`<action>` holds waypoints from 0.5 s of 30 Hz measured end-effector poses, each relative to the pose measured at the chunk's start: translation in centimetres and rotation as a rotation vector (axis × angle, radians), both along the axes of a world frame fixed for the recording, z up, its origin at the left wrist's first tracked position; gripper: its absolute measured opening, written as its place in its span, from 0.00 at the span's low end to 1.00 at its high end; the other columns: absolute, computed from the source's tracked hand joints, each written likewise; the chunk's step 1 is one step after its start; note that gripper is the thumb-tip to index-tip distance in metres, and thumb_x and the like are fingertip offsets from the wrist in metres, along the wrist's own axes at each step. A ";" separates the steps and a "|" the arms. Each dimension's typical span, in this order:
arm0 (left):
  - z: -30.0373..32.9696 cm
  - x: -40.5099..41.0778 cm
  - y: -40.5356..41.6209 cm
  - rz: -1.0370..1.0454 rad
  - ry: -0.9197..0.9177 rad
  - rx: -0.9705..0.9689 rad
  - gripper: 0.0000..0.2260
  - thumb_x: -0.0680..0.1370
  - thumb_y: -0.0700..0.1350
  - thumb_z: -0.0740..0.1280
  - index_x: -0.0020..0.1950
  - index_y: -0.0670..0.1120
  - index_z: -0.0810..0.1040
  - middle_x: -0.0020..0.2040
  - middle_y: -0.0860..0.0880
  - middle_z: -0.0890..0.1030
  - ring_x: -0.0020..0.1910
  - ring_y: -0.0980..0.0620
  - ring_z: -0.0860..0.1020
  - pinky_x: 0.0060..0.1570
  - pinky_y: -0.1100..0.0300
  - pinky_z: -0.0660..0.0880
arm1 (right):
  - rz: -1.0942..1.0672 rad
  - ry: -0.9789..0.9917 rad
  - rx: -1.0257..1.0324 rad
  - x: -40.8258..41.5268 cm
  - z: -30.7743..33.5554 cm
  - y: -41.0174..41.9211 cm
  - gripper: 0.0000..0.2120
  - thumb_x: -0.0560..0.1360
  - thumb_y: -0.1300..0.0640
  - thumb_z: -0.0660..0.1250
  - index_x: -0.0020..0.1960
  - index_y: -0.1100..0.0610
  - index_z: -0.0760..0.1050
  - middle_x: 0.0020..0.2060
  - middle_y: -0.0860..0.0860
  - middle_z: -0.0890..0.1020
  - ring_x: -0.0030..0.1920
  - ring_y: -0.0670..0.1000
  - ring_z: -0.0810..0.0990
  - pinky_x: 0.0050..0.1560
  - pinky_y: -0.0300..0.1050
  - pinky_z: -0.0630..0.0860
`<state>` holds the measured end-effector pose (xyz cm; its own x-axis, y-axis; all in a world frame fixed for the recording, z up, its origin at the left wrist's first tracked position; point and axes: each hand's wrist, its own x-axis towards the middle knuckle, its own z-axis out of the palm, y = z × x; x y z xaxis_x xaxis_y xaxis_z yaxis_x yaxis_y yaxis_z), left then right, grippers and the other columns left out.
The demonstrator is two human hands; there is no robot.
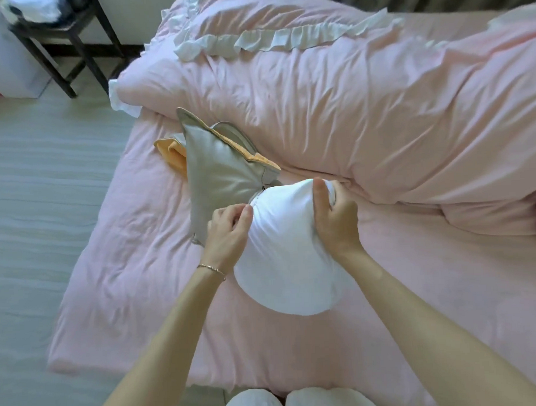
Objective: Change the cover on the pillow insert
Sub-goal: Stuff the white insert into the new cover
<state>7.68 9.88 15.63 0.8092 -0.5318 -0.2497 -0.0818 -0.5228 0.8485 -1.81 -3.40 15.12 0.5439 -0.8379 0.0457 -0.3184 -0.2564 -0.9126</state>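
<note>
At frame centre on the bed [127,299], your right hand [334,218] clamps the white pillow [287,263] while your left hand [228,225] pinches the grey cover [223,171] opening — yank unevenly and the zipper edge may snag or tear.

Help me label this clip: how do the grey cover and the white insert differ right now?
The grey cover is shiny, slack and creased; the white insert is matte, plump and rounded. The cover lies on the bed with an orange cloth beside it; the insert is gripped by the right hand, the left hand pinching at the cover's opening. They meet there.
</note>
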 end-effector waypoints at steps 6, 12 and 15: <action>4.3 1.9 -6.1 0.010 0.038 -0.222 0.21 0.72 0.66 0.51 0.46 0.56 0.77 0.52 0.48 0.78 0.61 0.47 0.71 0.68 0.50 0.61 | -0.056 -0.298 -0.254 2.9 8.2 -4.7 0.16 0.76 0.48 0.58 0.32 0.45 0.57 0.24 0.42 0.62 0.28 0.44 0.64 0.33 0.40 0.58; 5.5 2.5 -6.0 0.060 0.206 -0.354 0.16 0.81 0.51 0.54 0.44 0.49 0.79 0.45 0.51 0.79 0.48 0.51 0.76 0.56 0.53 0.69 | 0.139 -0.279 -0.438 0.0 8.8 -4.2 0.18 0.73 0.44 0.55 0.32 0.55 0.67 0.24 0.42 0.63 0.29 0.48 0.65 0.32 0.40 0.63; 3.7 2.9 -4.9 0.100 0.175 -0.293 0.08 0.79 0.46 0.61 0.45 0.47 0.78 0.42 0.51 0.78 0.47 0.50 0.75 0.52 0.57 0.71 | 0.359 -0.019 -0.400 -3.3 2.6 -1.3 0.18 0.73 0.42 0.54 0.31 0.51 0.60 0.24 0.44 0.62 0.28 0.47 0.64 0.31 0.44 0.64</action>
<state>10.60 4.94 19.38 0.8192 -0.5220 -0.2377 0.1174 -0.2531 0.9603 -5.07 -4.68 17.73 0.7891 -0.5143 0.3359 -0.1310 -0.6751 -0.7260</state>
